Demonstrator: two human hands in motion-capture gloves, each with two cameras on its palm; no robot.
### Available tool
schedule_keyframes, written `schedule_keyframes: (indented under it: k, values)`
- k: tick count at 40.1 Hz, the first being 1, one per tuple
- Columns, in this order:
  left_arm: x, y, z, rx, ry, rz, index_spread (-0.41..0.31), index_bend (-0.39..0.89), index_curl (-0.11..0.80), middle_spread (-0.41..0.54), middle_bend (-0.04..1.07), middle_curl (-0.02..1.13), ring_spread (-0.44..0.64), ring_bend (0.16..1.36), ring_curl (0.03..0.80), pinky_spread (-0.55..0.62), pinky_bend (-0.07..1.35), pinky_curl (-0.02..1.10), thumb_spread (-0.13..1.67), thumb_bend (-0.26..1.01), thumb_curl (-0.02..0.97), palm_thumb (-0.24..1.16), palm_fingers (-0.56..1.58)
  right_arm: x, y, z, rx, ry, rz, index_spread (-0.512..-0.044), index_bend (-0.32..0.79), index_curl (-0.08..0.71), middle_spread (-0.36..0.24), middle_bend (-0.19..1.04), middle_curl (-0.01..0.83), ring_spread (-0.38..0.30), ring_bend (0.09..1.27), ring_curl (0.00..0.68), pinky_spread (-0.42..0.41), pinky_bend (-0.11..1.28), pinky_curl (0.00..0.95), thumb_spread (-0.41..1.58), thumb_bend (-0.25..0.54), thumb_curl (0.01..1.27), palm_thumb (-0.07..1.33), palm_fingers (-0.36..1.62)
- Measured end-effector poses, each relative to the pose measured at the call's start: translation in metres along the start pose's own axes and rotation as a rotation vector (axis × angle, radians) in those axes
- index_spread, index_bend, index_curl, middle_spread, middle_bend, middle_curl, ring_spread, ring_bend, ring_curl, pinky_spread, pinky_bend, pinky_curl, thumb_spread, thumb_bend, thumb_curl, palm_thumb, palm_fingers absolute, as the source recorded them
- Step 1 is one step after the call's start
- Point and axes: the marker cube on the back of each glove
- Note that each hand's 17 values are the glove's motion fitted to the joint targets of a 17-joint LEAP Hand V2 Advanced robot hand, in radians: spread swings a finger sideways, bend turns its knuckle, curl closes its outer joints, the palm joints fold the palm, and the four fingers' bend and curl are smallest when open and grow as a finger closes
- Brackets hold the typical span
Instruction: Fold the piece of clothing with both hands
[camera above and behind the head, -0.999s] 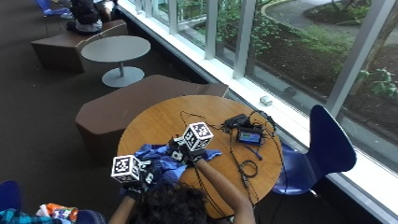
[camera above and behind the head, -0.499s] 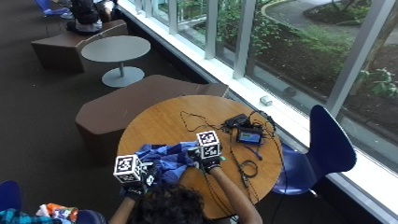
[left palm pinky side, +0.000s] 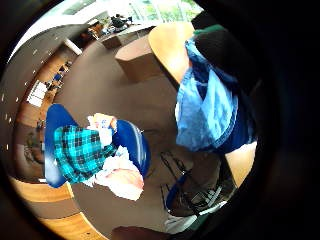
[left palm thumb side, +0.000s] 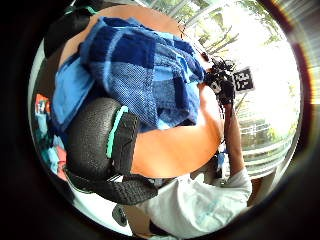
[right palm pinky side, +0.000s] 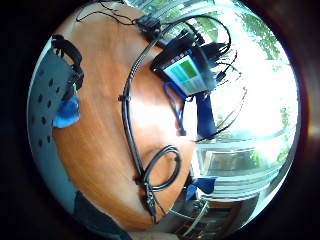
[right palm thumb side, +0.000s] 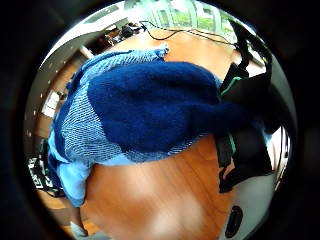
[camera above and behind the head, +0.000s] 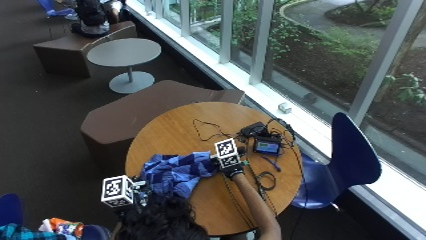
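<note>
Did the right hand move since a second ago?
Yes. The right hand slid away from the left hand toward the tablet, pulling the blue clothing across the round table.

Bright daylight from windows, glare in palm views, dark rounded edges

— How much of the left hand shows from above?
— Little; the person's dark hair covers most of it, and its fingers cannot be made out.
— And the right hand?
— Its fingers are tucked under the palm there.
— The blue patchwork knitted garment?
— Its near edge is lost behind the hair.
— The small screen on the round wooden desk?
— Too small to read.
</note>
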Motion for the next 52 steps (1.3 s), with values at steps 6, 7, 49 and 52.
schedule_keyframes:
  k: [6, 7, 49, 52]
  values:
    - [-0.013, 0.014, -0.019, 0.048, 0.012, -0.009, -0.133, 0.16, 0.363, -0.017, 0.16, 0.37, 0.09, 0.51, 0.332, 0.27, 0.33, 0.37, 1.24, -0.01, 0.277, 0.26, 0.52, -0.027, -0.018, -0.046, -0.064, -0.143, 0.022, -0.306, 0.18, 0.341, -0.26, 0.41, 0.48, -0.26, 0.64, 0.446, -0.229, 0.34, 0.345, 1.1, -0.004, 0.51, 0.92, 1.32]
    - [-0.013, 0.015, -0.022, 0.057, 0.016, -0.008, -0.133, 0.16, 0.364, -0.017, 0.16, 0.37, 0.09, 0.51, 0.331, 0.27, 0.33, 0.37, 1.24, -0.01, 0.277, 0.26, 0.52, -0.034, -0.024, -0.055, -0.049, -0.162, 0.018, -0.308, 0.18, 0.344, -0.259, 0.41, 0.481, -0.261, 0.65, 0.45, -0.237, 0.35, 0.348, 1.1, -0.007, 0.51, 0.92, 1.31]
    - [0.035, -0.017, -0.025, 0.068, -0.012, 0.093, -0.136, 0.15, 0.368, -0.026, 0.18, 0.36, 0.09, 0.51, 0.334, 0.28, 0.32, 0.36, 1.25, -0.01, 0.283, 0.28, 0.53, -0.135, 0.036, -0.136, -0.015, 0.084, -0.256, -0.38, 0.12, 0.323, -0.356, 0.16, 0.399, -0.338, 0.36, 0.369, -0.152, 0.39, 0.378, 1.24, -0.018, 0.39, 0.78, 0.87]
    - [0.056, -0.027, -0.024, 0.057, 0.001, 0.141, -0.137, 0.15, 0.368, -0.027, 0.18, 0.37, 0.09, 0.51, 0.334, 0.28, 0.32, 0.36, 1.25, -0.01, 0.283, 0.28, 0.53, -0.117, 0.05, -0.135, -0.044, 0.072, -0.226, -0.38, 0.11, 0.313, -0.356, 0.17, 0.394, -0.324, 0.35, 0.366, -0.129, 0.38, 0.375, 1.24, -0.03, 0.38, 0.74, 0.84]
